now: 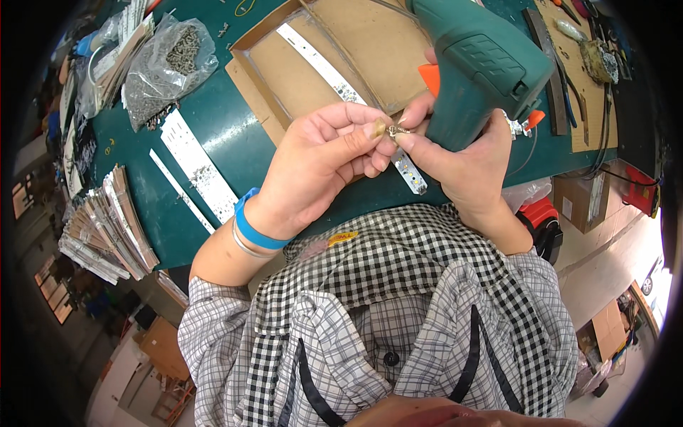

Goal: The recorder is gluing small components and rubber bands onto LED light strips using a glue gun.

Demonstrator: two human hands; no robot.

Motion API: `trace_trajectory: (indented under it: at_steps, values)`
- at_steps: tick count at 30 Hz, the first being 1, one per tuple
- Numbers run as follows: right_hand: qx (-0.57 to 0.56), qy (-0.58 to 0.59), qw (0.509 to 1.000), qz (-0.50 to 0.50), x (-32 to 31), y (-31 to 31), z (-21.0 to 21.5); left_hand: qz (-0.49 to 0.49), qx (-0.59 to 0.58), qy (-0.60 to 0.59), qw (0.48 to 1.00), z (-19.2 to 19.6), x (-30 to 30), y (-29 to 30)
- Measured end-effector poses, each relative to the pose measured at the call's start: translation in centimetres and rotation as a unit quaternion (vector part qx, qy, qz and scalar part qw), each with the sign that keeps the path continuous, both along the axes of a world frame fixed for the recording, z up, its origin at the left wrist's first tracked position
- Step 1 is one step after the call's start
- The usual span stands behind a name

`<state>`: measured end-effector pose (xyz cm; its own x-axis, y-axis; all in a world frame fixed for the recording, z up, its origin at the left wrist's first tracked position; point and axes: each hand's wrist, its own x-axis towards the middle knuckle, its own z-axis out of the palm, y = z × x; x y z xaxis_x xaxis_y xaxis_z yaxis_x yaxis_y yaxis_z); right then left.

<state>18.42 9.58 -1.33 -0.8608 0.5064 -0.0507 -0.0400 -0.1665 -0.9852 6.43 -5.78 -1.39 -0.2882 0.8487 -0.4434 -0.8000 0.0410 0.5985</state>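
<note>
My left hand (324,153), with a blue band at its wrist, pinches small metal pieces (393,131) that look like screws between thumb and forefinger. My right hand (466,160) meets it there, its thumb and fingertip closed at the same small pieces. A green pistol-shaped power tool (484,60) with an orange trigger sits in the crook of the right hand; its working end is out of view. Beneath both hands lies a long white LED strip board (309,53), its near end sticking out below the fingers. Part of it is hidden by the hands.
The strip crosses a shallow cardboard tray (260,85) on a green table (235,149). Left of it are a clear bag of screws (174,67), white strips (196,160) with loose screws on them, and stacked strips (110,228). Hand tools lie on a board (587,107) at right.
</note>
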Motion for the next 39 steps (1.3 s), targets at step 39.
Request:
trace_trajectory:
  at_steps: [39]
  values:
    - [-0.009,0.004,1.000,0.013,0.3,-0.2,-0.2,0.000,0.014,0.235,0.972,-0.4,1.2,-0.2]
